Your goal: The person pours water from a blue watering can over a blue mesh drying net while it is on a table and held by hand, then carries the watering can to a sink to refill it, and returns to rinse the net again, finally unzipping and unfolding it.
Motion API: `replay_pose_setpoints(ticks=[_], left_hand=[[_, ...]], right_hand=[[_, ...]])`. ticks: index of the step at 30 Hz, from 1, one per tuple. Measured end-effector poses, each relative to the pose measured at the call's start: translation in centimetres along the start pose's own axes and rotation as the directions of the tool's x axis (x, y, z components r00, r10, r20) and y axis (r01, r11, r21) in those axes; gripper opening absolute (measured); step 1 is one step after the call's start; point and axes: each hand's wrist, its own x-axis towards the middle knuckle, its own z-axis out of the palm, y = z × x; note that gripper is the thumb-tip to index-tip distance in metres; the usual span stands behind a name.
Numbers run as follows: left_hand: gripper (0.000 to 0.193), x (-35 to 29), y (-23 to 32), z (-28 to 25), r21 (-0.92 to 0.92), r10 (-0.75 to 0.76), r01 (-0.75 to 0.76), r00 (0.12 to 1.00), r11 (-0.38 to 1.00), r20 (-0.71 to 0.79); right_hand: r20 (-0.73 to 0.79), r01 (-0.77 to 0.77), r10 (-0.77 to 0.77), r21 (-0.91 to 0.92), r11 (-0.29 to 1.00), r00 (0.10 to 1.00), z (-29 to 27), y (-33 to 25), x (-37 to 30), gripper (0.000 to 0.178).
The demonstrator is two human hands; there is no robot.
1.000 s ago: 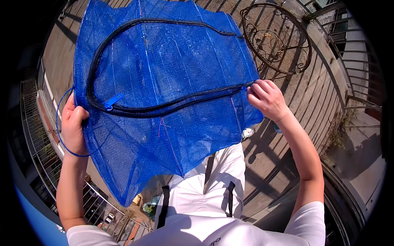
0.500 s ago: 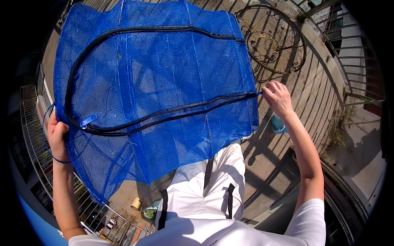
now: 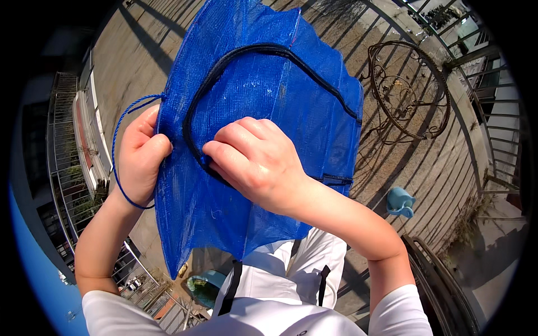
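Observation:
A blue mesh hanging net (image 3: 263, 101) with a black zipper line curving across it is held up in front of me. My left hand (image 3: 140, 154) grips the net's left edge, and a thin blue cord (image 3: 120, 120) loops out from under that hand. My right hand (image 3: 255, 159) has crossed over to the left side and pinches the black zipper line (image 3: 269, 50) at its near-left end, close to my left hand. The net hangs folded narrower, its lower corner dangling over my white trousers (image 3: 302, 269).
I stand on a sunlit balcony floor. A round wrought-iron stand (image 3: 409, 89) sits at the upper right, by a metal railing (image 3: 499, 112). A light blue watering can (image 3: 400, 201) lies on the floor to my right. Another railing (image 3: 67, 168) runs along the left edge.
My right hand left the net's right side and moved across to the zipper near my left hand. The net, spread wide before, now hangs gathered and closer to the camera.

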Motion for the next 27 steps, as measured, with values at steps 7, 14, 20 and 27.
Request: replay_pose_setpoints(ticks=[7,14,20,27], left_hand=[[0.041,0.0,-0.9,-0.6,0.166,0.012,-0.015,1.000,0.986,0.017],[0.039,0.9,-1.3,0.4,0.315,0.116,-0.130,0.991,0.940,0.064],[0.037,0.9,-0.2,1.6,0.463,0.157,-0.158,0.987,0.872,0.042],[0.034,1.3,0.9,3.3,0.592,0.162,-0.254,0.965,0.765,0.204]], right_hand=[[0.109,-0.167,0.150,0.164,0.972,0.983,-0.1,0.4,0.8,0.018],[0.025,-0.165,0.163,0.174,0.971,0.986,-0.6,1.4,2.5,0.015],[-0.124,-0.167,0.164,-0.016,0.986,0.979,-2.9,4.4,3.4,0.013],[-0.142,-0.201,0.200,0.001,0.979,0.970,-4.6,3.5,3.3,0.011]])
